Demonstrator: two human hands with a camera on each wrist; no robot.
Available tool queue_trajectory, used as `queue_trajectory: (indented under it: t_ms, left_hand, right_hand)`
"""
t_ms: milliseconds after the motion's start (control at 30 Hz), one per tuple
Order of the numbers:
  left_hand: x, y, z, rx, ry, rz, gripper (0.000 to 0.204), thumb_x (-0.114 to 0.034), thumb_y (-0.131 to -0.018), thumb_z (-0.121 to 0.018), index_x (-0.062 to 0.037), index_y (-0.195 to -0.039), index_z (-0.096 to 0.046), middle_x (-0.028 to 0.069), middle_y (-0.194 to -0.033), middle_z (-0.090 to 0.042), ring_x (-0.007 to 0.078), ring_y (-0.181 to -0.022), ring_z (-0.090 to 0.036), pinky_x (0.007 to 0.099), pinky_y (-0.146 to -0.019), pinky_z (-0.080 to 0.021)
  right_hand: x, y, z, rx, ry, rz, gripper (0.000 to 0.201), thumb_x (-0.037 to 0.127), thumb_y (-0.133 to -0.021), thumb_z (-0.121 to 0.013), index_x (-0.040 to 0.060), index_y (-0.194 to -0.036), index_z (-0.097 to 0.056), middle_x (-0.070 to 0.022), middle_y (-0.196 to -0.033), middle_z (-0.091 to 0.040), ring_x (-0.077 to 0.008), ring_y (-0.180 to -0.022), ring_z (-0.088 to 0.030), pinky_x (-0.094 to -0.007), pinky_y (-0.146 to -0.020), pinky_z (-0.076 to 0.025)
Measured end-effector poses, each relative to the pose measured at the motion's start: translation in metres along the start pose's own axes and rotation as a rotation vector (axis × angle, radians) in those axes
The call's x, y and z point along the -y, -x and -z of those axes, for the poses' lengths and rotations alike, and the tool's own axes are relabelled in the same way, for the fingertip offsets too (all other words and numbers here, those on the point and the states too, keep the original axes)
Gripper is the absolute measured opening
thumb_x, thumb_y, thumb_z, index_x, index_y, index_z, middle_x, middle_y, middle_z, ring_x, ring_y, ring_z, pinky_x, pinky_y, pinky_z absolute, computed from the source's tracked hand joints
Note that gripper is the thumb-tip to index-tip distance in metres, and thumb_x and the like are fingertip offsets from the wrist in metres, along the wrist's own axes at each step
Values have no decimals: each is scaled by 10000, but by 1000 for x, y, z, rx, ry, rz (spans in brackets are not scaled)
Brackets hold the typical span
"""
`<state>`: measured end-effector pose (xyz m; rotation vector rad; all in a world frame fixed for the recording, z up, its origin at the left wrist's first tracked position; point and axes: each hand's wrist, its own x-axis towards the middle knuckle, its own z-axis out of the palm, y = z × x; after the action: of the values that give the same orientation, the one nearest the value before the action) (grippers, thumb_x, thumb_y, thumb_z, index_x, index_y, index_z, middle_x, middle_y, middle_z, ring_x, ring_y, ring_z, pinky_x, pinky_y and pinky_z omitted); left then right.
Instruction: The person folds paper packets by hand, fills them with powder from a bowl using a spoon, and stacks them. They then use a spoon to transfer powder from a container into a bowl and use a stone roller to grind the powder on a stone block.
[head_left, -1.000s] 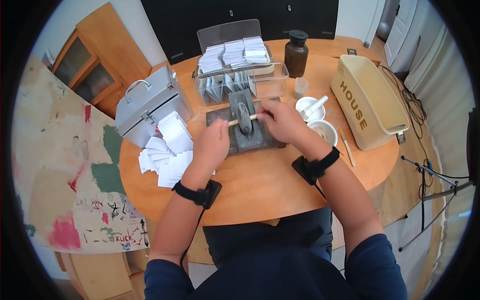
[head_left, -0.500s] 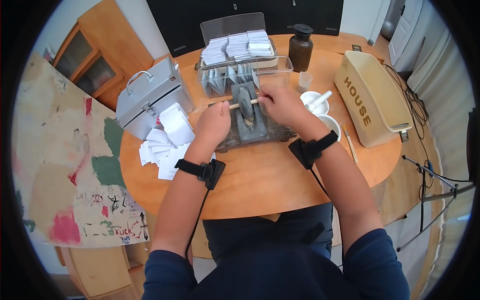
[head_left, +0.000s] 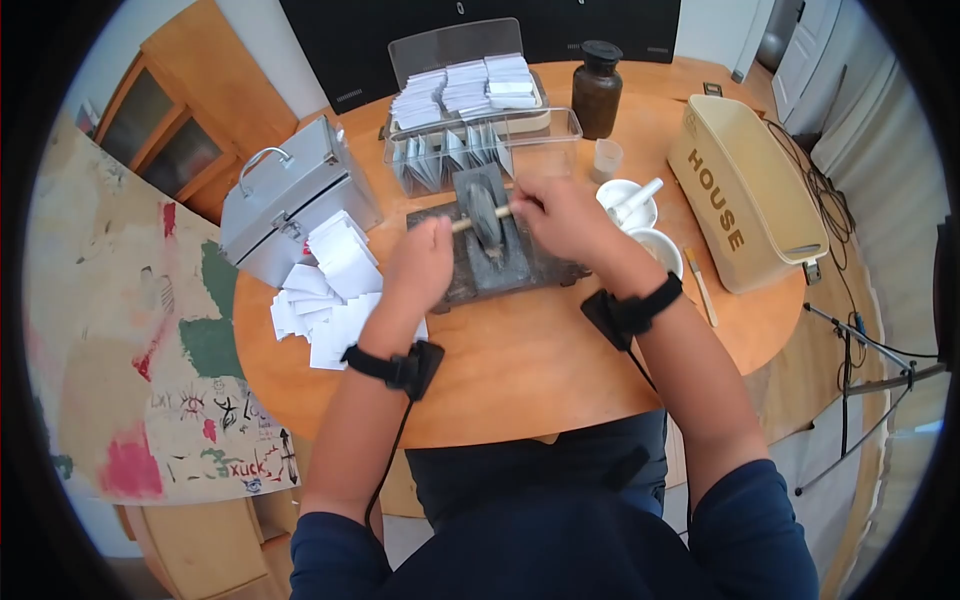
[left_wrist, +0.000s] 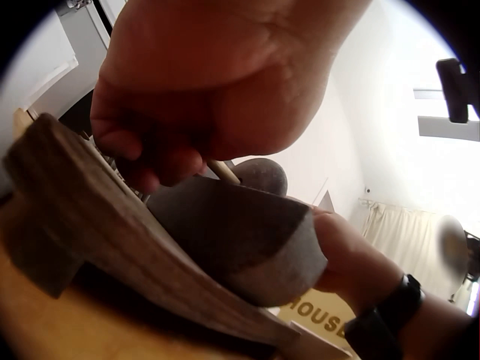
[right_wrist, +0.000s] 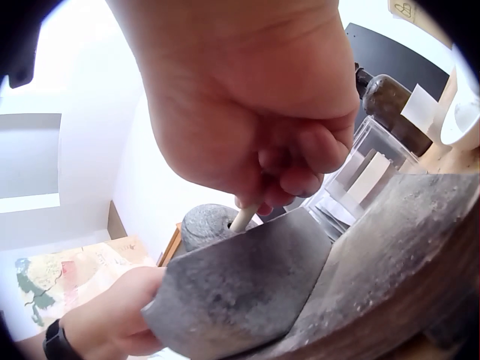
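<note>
A grey stone grinding wheel (head_left: 484,212) stands upright in a long boat-shaped stone trough (head_left: 502,272). A pale wooden handle (right_wrist: 244,218) runs through its hub and sticks out on both sides. My left hand (head_left: 420,264) grips the handle's left end with curled fingers. On the other side my right hand (head_left: 566,216) grips the right end. Under the trough lies a dark base (head_left: 458,287) on the table. The left wrist view shows the trough's pointed end wall (left_wrist: 289,259), with the wheel (left_wrist: 264,175) rising behind it. The trough's contents are mostly hidden.
White paper packets (head_left: 343,262) lie at left before a silver metal case (head_left: 295,205). Behind the trough stand clear bins (head_left: 550,150) of packets. At right are a brown bottle (head_left: 597,95), a small cup (head_left: 606,158), white bowls (head_left: 672,250), a brush (head_left: 701,287) and a cream bin (head_left: 735,200).
Both hands rolled the wheel away from me along the trough, then a little back toward me. The handle now slants more, its left end lower. The head view shifted slightly.
</note>
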<state>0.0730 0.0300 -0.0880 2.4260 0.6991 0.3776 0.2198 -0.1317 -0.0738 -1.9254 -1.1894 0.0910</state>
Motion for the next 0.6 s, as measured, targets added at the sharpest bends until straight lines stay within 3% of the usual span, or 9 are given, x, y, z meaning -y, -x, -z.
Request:
queue_trajectory:
  t_ms: [100,233,300,433,600]
  left_hand:
    - [4,-13,1,44,4,44,398,-331,-1017,-392,-10,-880,-583,268,-863,-615,460,-867,-590,518,-754,-452]
    - [3,17,-2,-35,-43,-115,407,-354,-1022,-366,-24,-886,-562,262,-846,-617,462,-880,-591,531,-739,-452]
    - [2,18,-6,-64,-66,-44,410,-365,-1024,-355,-34,-887,-554,255,-844,-618,464,-871,-591,533,-735,-451]
    - [-5,-5,6,-38,-116,-66,385,-357,-1021,-370,-46,-903,-563,245,-833,-619,459,-851,-597,532,-714,-458]
    - [-12,17,8,-38,-211,-81,372,-341,-1022,-369,-45,-923,-571,240,-845,-629,457,-859,-598,534,-721,-462]
  right_hand:
    - [-2,-8,0,31,21,-72,94,152,-888,-597,65,-896,-632,-183,-832,-660,-396,-833,-626,-460,-715,-489]
    - [9,10,3,1,-2,21,131,174,-903,-594,49,-903,-631,-181,-815,-655,-385,-804,-627,-449,-695,-487]
    - [8,10,4,-29,-14,28,142,168,-907,-602,28,-899,-625,-178,-798,-650,-373,-766,-626,-430,-676,-484]
    - [3,1,0,-6,19,-77,146,197,-907,-600,53,-910,-628,-170,-830,-664,-382,-798,-630,-449,-694,-488]
    - [10,17,3,2,-39,3,134,182,-908,-594,51,-902,-623,-175,-830,-662,-385,-802,-629,-448,-690,-487]
